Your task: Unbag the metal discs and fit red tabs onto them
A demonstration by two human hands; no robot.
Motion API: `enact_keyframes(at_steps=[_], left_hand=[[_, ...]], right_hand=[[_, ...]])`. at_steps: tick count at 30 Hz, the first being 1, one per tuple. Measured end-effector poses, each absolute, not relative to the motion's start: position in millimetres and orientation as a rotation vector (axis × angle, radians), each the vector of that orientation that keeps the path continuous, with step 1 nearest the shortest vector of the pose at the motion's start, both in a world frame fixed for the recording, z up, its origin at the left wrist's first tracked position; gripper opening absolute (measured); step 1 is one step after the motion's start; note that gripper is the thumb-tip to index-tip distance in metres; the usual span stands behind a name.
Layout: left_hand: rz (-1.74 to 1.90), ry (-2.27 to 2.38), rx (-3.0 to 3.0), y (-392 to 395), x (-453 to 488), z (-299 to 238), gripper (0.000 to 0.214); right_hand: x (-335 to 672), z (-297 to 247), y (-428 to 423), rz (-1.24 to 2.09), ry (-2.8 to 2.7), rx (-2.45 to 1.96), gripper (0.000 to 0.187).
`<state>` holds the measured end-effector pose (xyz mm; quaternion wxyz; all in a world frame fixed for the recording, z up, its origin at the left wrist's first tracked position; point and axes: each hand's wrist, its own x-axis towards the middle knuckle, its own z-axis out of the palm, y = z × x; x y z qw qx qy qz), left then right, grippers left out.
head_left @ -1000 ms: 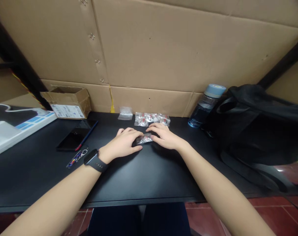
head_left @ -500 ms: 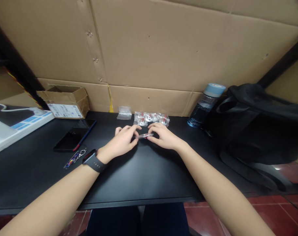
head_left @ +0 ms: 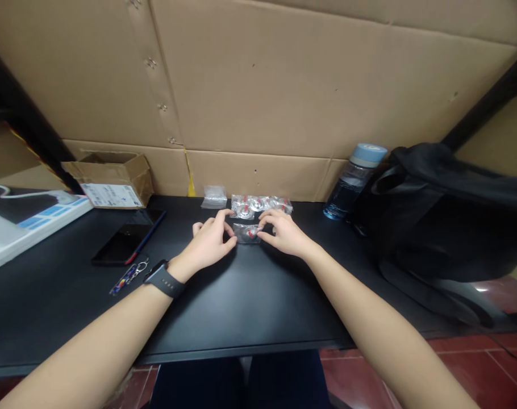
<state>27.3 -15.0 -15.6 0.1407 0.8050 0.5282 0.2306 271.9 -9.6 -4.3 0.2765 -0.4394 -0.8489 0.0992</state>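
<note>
Left hand (head_left: 207, 241) and right hand (head_left: 287, 234), nearly closed, pinch a clear packet (head_left: 246, 233) between them, no longer edge-on: its face shows.

Cardboard panels (head_left: 305, 85) and black desk (head_left: 241, 312) suggest a makeshift workstation

Clear packet (head_left: 243, 234): contents (head_left: 250, 233) (partly red) indistinct

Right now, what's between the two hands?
In the head view, a clear packet with a red mark is between the left hand and right hand.
</note>
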Motion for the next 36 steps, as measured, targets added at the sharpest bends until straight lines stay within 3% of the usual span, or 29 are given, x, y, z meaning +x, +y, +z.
enact_keyframes(at_steps=[3,17,25,28,32,34,36], left_hand=[[0.693,1.554,2.315,-14.2,26.1,-14.8,0.054],[0.731,1.546,2.281,-14.9,27.1,-12.5,0.046],[0.756,1.661,2.324,-2.7,13.8,-11.2,0.040],[0.751,1.770,2.329,6.6,-4.2,-5.3,0.028],[0.563,1.711,2.388,11.6,-26.3,1.6,0.023],[0.442,1.629,2.415,11.0,-31.8,2.6,0.020],[0.380,1.611,2.396,9.7,-33.1,2.6,0.019]], right_hand=[[278.0,-6.3,-2.6,0.244,-2.230,-1.250,0.002],[300.4,-28.8,40.6,0.071,-1.862,-1.654,0.018],[319.2,-21.6,45.9,-0.153,-1.791,-1.534,0.018],[337.5,-7.9,36.1,0.084,-2.027,-1.430,0.019],[345.5,5.8,19.3,0.511,-2.292,-1.460,0.040],[340.6,8.8,12.9,0.564,-2.375,-1.442,0.048],[333.2,9.7,9.0,0.586,-2.393,-1.422,0.045]])
